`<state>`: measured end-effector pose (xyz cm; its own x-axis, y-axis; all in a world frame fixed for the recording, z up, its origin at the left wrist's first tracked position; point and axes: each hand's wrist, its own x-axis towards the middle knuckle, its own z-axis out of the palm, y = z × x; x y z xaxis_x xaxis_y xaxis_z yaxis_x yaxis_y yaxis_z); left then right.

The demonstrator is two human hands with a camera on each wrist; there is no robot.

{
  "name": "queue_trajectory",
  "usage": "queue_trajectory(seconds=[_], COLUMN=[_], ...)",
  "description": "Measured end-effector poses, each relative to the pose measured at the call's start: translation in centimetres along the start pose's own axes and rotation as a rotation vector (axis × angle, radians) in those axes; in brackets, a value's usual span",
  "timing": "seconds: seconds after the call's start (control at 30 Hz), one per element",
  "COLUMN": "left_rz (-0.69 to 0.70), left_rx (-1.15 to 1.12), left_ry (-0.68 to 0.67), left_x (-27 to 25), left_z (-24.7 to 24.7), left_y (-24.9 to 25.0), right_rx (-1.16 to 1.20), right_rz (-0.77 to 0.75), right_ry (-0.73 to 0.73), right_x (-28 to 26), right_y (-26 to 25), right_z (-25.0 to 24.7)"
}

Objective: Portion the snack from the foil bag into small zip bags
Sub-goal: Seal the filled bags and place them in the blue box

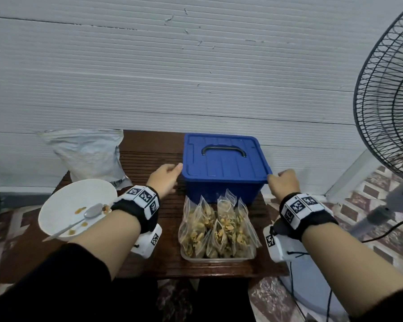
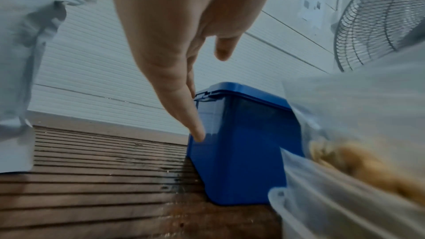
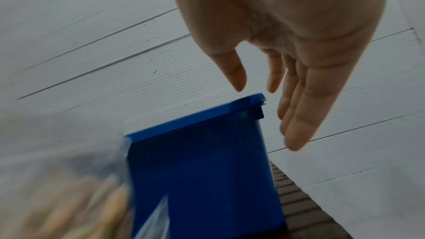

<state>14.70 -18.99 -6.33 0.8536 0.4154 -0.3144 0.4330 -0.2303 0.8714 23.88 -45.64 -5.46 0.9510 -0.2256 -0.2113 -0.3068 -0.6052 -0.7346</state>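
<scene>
A silvery foil bag (image 1: 89,154) leans against the wall at the table's back left. Several small zip bags (image 1: 216,226) filled with yellow snack stand in a clear tray (image 1: 216,259) at the front middle. Behind them stands a blue lidded box (image 1: 221,166) with a dark handle. My left hand (image 1: 166,177) is beside the box's left front corner, fingers straight (image 2: 184,97), holding nothing. My right hand (image 1: 284,181) is at the box's right front corner, fingers extended (image 3: 299,115), empty. Whether either hand touches the box is unclear.
A white bowl (image 1: 63,201) with a spoon (image 1: 89,214) and a few snack pieces sits at the table's left front. A standing fan (image 1: 386,112) is at the right, its cable on the tiled floor. The slatted wooden table (image 1: 147,154) ends close to the wall.
</scene>
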Motion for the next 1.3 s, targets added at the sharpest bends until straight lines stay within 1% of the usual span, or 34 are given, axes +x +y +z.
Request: queue_trajectory(seconds=[0.07,0.17,0.27,0.37,0.47,0.67,0.77,0.9,1.03,1.2,1.3], left_rz=[0.043,0.087,0.102,0.102,0.102,0.100,0.088,0.136,0.076,0.083,0.084], left_rx=[0.025,0.144,0.153,0.170,0.194,0.215,0.181,0.127,0.001,-0.064,-0.106], left_ry=[-0.010,-0.037,0.004,0.060,0.124,0.202,0.174,0.100,0.092,0.034,-0.006], left_x=[0.7,1.1,1.0,0.6,0.1,-0.7,-0.8,-0.4,0.5,1.0,1.4], left_z=[0.0,0.3,0.4,0.3,0.0,-0.8,-0.8,-0.4,-0.7,-1.3,-1.9], left_y=[0.3,0.5,0.5,0.5,0.3,-0.2,0.2,1.0,0.9,0.6,0.8], right_rx=[-0.021,-0.073,-0.173,-0.236,-0.258,-0.304,-0.303,-0.263,-0.212,-0.104,-0.032], right_rz=[-0.001,-0.067,-0.148,-0.196,-0.205,-0.217,-0.211,-0.179,-0.162,-0.114,-0.111], right_ry=[-0.006,-0.090,-0.094,-0.082,-0.069,-0.072,-0.075,-0.109,-0.142,-0.157,-0.211], right_x=[0.9,1.7,1.9,1.7,1.4,0.8,0.7,0.9,1.5,2.5,3.0], right_y=[-0.9,-1.4,-1.1,-0.9,-0.7,-0.7,-1.0,-1.3,-1.5,-1.8,-2.1], right_z=[-0.2,0.0,0.1,-0.2,-0.4,-0.5,-0.4,-0.3,-0.4,-0.9,-1.6])
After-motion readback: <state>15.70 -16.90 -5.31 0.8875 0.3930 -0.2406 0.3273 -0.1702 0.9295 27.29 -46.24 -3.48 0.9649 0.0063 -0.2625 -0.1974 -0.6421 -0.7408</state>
